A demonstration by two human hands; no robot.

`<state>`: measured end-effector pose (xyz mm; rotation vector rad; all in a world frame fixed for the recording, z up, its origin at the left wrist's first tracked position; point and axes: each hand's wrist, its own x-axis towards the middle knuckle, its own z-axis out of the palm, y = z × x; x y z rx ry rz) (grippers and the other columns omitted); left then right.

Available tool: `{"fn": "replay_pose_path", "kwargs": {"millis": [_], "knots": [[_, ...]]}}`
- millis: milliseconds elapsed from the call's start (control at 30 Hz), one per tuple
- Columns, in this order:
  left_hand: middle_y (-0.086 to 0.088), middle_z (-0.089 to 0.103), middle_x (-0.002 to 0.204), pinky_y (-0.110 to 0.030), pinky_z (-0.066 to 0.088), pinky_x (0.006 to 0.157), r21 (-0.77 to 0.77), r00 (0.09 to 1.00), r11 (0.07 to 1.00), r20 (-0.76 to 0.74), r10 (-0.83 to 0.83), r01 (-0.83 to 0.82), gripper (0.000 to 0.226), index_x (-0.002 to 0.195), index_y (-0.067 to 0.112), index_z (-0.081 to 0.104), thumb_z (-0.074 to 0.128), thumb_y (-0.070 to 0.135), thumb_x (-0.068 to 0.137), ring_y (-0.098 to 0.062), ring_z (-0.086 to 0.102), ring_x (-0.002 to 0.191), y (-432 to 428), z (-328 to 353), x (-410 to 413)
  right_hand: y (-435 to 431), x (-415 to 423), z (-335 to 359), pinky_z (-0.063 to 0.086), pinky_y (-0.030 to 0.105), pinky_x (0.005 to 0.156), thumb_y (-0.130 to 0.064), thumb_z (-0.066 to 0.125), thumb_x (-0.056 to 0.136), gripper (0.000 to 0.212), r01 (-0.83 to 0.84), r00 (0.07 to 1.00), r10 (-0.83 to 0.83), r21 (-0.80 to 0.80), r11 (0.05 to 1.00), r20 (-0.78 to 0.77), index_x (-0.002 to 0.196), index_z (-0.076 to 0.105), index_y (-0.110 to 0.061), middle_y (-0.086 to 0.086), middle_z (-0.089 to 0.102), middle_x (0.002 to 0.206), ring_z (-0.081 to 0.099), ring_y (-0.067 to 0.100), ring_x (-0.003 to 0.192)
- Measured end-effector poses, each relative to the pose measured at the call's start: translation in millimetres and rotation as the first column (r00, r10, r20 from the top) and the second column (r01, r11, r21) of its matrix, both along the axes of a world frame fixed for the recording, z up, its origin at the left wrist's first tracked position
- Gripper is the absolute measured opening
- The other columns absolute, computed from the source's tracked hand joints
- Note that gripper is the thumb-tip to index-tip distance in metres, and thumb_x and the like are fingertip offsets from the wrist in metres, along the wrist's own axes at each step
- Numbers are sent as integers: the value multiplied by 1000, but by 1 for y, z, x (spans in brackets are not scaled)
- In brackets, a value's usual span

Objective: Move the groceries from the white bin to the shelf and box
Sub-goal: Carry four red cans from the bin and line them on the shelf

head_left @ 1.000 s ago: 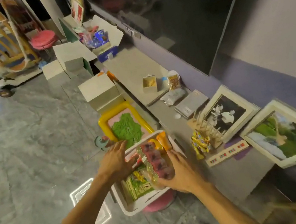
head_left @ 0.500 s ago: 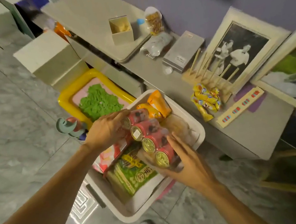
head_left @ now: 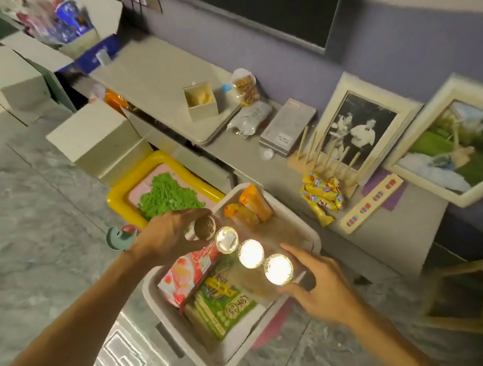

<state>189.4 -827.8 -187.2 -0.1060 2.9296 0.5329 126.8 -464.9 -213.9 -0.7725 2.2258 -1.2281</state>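
You have a row of four cans (head_left: 246, 250) held end-up over the white bin (head_left: 313, 236), their round metal tops facing you; three of them glare bright with reflected light, the far one is dull grey. Your left hand (head_left: 166, 236) is clamped on the far end of the row, your right hand (head_left: 320, 287) cups the near end, fingers closed against the last can. Below the cans, inside the bin, lie a pink wafer pack (head_left: 184, 272), a green snack bag (head_left: 222, 307) and two orange packets (head_left: 249, 208) at the far corner. The bin sits just beside the low grey shelf (head_left: 379, 243), where yellow candy packets (head_left: 321, 197) rest near two framed pictures.
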Motion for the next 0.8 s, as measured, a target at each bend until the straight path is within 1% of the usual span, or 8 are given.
{"fn": "replay_pose_path", "kwargs": {"millis": [200,267,333,400,467,533,633,800], "knots": [[16,70,125,-25,57,93,288,995,954,-31,92,-79,104,141,28,64,51,101,68,-6,69,107,30,166,-4,24,-17,155,56,27,102,-26,78,96,61,114,993,-109,-149,982,40,148,49,-39,-30,62,140,61,-1,129],[13,73,123,-24,59,96,408,989,906,-38,140,-113,93,137,28,65,69,90,68,-3,71,108,45,226,-11,38,-24,216,57,33,103,-40,73,98,61,149,989,-143,-211,966,41,153,48,-32,-18,62,145,61,8,134],[13,76,119,-22,60,93,518,986,848,-50,157,-109,73,132,27,65,85,62,72,-1,74,105,67,285,-20,54,-32,276,56,33,103,-53,68,97,65,183,983,-179,-232,955,39,154,48,-27,-13,64,145,61,9,135],[16,79,106,-20,60,89,534,983,842,-98,153,-78,51,126,28,69,92,28,81,1,75,99,93,338,-27,76,-36,328,58,30,101,-48,74,95,62,205,978,-205,-235,950,22,149,52,-27,-14,70,135,66,6,126],[12,80,103,-19,60,86,527,975,850,-175,135,-23,44,119,31,71,89,11,84,-2,76,96,121,383,-32,104,-36,371,60,33,99,-43,85,88,63,238,970,-243,-222,946,4,143,57,-32,-16,74,125,70,4,117],[1,80,106,-28,62,88,526,968,850,-230,101,36,41,121,23,74,90,18,84,-6,75,93,149,419,-35,135,-32,409,61,33,97,-46,88,82,60,277,957,-289,-219,936,-27,134,61,-37,-19,75,119,71,2,111],[6,80,111,-40,63,94,538,958,834,-284,44,121,46,126,23,74,90,25,83,-11,77,99,191,459,-41,184,-14,455,61,31,96,-54,85,79,56,362,914,-392,-226,904,-102,129,61,-44,-24,74,119,70,-1,111],[7,80,114,-38,61,96,584,930,749,-347,-120,314,47,124,26,76,93,34,81,-16,76,106,285,500,-54,280,32,503,61,33,99,-31,86,88,53,543,793,-582,-225,809,-182,135,64,-33,-25,74,120,69,-1,113]]}}
